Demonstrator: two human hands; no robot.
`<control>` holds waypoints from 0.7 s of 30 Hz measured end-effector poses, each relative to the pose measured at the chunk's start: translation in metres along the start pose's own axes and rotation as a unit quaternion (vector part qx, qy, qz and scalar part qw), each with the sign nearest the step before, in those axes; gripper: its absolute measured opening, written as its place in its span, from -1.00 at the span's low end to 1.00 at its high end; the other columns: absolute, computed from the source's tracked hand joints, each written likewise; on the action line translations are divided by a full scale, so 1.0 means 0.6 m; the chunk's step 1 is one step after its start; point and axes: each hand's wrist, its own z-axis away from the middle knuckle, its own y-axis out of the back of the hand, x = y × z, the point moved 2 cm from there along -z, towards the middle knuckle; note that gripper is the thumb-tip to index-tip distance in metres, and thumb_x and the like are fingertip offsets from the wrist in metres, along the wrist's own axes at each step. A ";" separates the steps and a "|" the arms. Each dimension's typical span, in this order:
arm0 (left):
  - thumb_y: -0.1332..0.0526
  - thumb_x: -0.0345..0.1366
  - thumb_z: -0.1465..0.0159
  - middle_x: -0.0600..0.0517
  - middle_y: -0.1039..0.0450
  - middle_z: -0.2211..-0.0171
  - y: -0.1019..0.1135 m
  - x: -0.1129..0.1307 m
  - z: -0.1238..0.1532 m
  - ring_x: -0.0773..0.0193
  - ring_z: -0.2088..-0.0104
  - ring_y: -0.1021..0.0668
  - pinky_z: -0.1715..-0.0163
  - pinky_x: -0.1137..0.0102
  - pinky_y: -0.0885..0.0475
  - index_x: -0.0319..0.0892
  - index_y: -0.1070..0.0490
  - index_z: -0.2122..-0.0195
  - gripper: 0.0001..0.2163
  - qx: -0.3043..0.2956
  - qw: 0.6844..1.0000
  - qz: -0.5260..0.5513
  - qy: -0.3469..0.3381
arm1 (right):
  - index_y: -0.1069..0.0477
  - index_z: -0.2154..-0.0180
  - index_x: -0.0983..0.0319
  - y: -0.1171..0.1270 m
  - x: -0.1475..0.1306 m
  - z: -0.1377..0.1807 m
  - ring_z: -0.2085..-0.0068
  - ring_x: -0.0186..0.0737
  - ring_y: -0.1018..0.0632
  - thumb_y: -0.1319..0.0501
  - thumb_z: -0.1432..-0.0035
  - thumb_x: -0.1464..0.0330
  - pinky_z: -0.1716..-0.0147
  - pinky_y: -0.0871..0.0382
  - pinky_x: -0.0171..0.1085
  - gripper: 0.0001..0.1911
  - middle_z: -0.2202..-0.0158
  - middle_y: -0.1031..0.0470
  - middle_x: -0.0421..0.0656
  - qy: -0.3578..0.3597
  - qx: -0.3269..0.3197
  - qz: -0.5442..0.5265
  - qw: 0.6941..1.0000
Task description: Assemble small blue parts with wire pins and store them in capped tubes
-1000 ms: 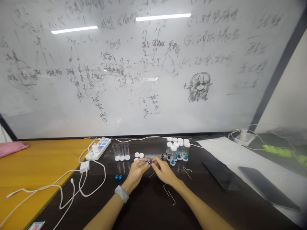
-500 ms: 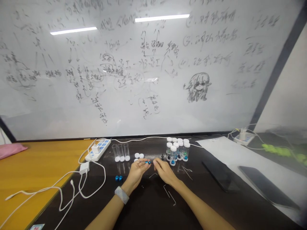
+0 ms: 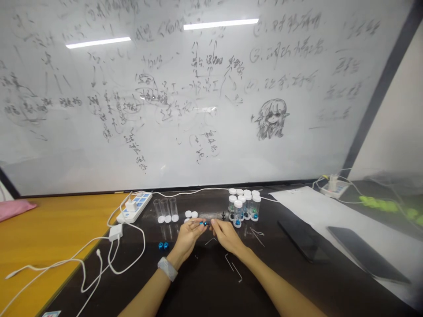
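My left hand (image 3: 188, 237) and my right hand (image 3: 225, 236) meet over the dark table (image 3: 205, 286), fingertips pinched together on a small blue metal part (image 3: 205, 223) held between them. Two loose blue beads (image 3: 163, 245) lie to the left of my left hand. Thin metal hex keys (image 3: 233, 266) rest just in front of my right wrist. Behind the hands stand three empty clear vials (image 3: 167, 209), loose white caps (image 3: 191, 214) and a cluster of capped vials (image 3: 243, 205) with coloured parts inside.
A white power strip (image 3: 135, 205) with chargers and trailing white cables (image 3: 99, 259) lies at left over the orange table (image 3: 42, 237). A dark phone (image 3: 302, 240), a tablet (image 3: 366, 255) on white paper, and a second power strip (image 3: 332, 187) sit right. A whiteboard (image 3: 198, 97) fills the back.
Both hands stay pinched on the small blue part with barely any movement; the view has drifted slightly.
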 end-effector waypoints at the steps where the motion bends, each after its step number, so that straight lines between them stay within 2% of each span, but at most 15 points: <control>1: -0.52 -0.32 0.03 -0.08 -0.61 0.20 0.000 0.000 0.000 0.17 0.15 -0.62 -0.04 0.26 -0.45 -0.22 -0.54 0.26 -0.69 -0.002 1.000 0.001 -0.002 | -0.41 0.35 0.18 0.000 0.000 0.000 0.50 -0.24 -0.46 0.03 -0.38 0.14 0.42 -0.27 -0.31 -0.62 0.55 -0.42 -0.23 0.000 0.004 -0.003 1.000; 3: -0.52 -0.32 0.02 -0.08 -0.61 0.20 0.000 0.000 0.000 0.16 0.14 -0.62 -0.05 0.26 -0.44 -0.23 -0.54 0.27 -0.69 -0.006 1.000 0.002 -0.004 | -0.39 0.17 0.18 0.000 -0.001 0.000 0.51 -0.26 -0.45 -0.08 -0.32 0.16 0.46 -0.26 -0.33 -0.75 0.51 -0.44 -0.26 0.010 0.006 -0.017 1.000; 4: -0.52 -0.32 0.02 -0.08 -0.61 0.20 0.000 0.000 0.000 0.17 0.14 -0.62 -0.05 0.26 -0.44 -0.23 -0.54 0.27 -0.70 -0.006 1.000 0.003 -0.005 | -0.37 0.12 0.17 0.000 -0.001 0.000 0.52 -0.27 -0.44 -0.11 -0.30 0.17 0.47 -0.26 -0.33 -0.76 0.50 -0.44 -0.27 0.014 0.004 -0.021 1.000; 6: -0.52 -0.33 0.01 -0.08 -0.60 0.20 -0.001 0.000 0.000 0.17 0.15 -0.62 -0.04 0.27 -0.45 -0.23 -0.54 0.27 -0.71 -0.005 1.000 0.002 -0.005 | -0.40 0.20 0.18 0.000 -0.002 0.000 0.51 -0.27 -0.44 -0.07 -0.32 0.18 0.46 -0.25 -0.33 -0.76 0.51 -0.43 -0.26 0.016 0.004 -0.015 1.000; 8: -0.51 -0.33 0.00 -0.08 -0.60 0.19 -0.001 0.000 0.001 0.18 0.16 -0.62 -0.03 0.27 -0.45 -0.23 -0.54 0.26 -0.71 -0.004 1.000 0.000 -0.003 | -0.40 0.35 0.18 0.003 -0.004 0.000 0.50 -0.26 -0.44 0.02 -0.38 0.17 0.43 -0.25 -0.32 -0.64 0.55 -0.41 -0.24 0.011 0.009 0.003 1.000; 9: -0.51 -0.33 0.00 -0.08 -0.60 0.19 -0.001 0.000 0.001 0.18 0.16 -0.62 -0.04 0.27 -0.45 -0.23 -0.54 0.26 -0.71 -0.004 1.000 -0.002 -0.003 | -0.40 0.35 0.18 0.005 -0.004 0.000 0.50 -0.25 -0.45 0.04 -0.39 0.17 0.42 -0.25 -0.32 -0.62 0.55 -0.41 -0.24 0.009 0.010 0.005 1.000; 12: -0.52 -0.32 0.02 -0.10 -0.60 0.19 -0.001 0.001 0.001 0.15 0.14 -0.62 -0.04 0.25 -0.45 -0.24 -0.54 0.27 -0.70 -0.004 1.000 -0.001 -0.007 | -0.39 0.13 0.18 0.007 -0.007 0.001 0.51 -0.27 -0.45 -0.07 -0.33 0.18 0.45 -0.26 -0.34 -0.75 0.49 -0.45 -0.26 0.018 -0.004 -0.013 1.000; 13: -0.53 -0.31 0.03 -0.10 -0.60 0.20 -0.001 0.001 0.001 0.15 0.14 -0.62 -0.04 0.24 -0.45 -0.24 -0.54 0.27 -0.69 -0.003 1.000 0.001 -0.008 | -0.38 0.11 0.18 0.007 -0.007 0.001 0.52 -0.27 -0.45 -0.09 -0.32 0.18 0.46 -0.26 -0.34 -0.76 0.49 -0.45 -0.26 0.021 -0.008 -0.014 1.000; 15: -0.53 -0.32 0.04 -0.09 -0.60 0.20 0.000 0.001 0.000 0.16 0.15 -0.62 -0.04 0.24 -0.45 -0.24 -0.54 0.27 -0.68 0.001 1.000 0.004 -0.007 | -0.42 0.25 0.19 0.006 -0.005 0.001 0.51 -0.27 -0.45 -0.05 -0.34 0.19 0.45 -0.26 -0.34 -0.73 0.53 -0.44 -0.25 0.022 -0.006 0.003 1.000; 17: -0.53 -0.32 0.03 -0.08 -0.60 0.19 0.000 0.001 0.000 0.18 0.16 -0.62 -0.04 0.25 -0.45 -0.24 -0.54 0.27 -0.69 0.003 1.000 0.005 -0.005 | -0.42 0.39 0.19 0.005 -0.003 0.002 0.51 -0.26 -0.46 0.02 -0.38 0.20 0.44 -0.26 -0.33 -0.63 0.57 -0.41 -0.23 0.019 0.003 0.024 1.000; 18: -0.53 -0.32 0.03 -0.08 -0.60 0.19 0.000 0.001 0.000 0.18 0.16 -0.62 -0.04 0.26 -0.45 -0.24 -0.54 0.27 -0.69 0.002 1.000 0.005 -0.005 | -0.42 0.36 0.19 0.004 -0.002 0.002 0.51 -0.26 -0.46 0.01 -0.38 0.20 0.45 -0.26 -0.33 -0.65 0.57 -0.41 -0.24 0.019 0.006 0.025 0.999; 20: -0.52 -0.33 0.01 -0.08 -0.60 0.19 -0.001 0.001 0.001 0.19 0.15 -0.61 -0.04 0.27 -0.45 -0.24 -0.54 0.26 -0.70 -0.003 1.000 0.003 -0.007 | -0.40 0.16 0.19 0.003 0.000 0.002 0.54 -0.29 -0.44 -0.08 -0.33 0.20 0.48 -0.26 -0.34 -0.76 0.53 -0.44 -0.27 0.027 0.004 0.015 1.000; 21: -0.52 -0.33 0.01 -0.08 -0.60 0.19 -0.001 0.001 0.001 0.18 0.15 -0.61 -0.04 0.27 -0.45 -0.24 -0.54 0.26 -0.70 -0.005 1.000 0.002 -0.008 | -0.38 0.09 0.19 0.002 0.001 0.002 0.55 -0.30 -0.44 -0.11 -0.31 0.20 0.49 -0.26 -0.35 -0.75 0.51 -0.45 -0.27 0.032 0.001 0.013 0.999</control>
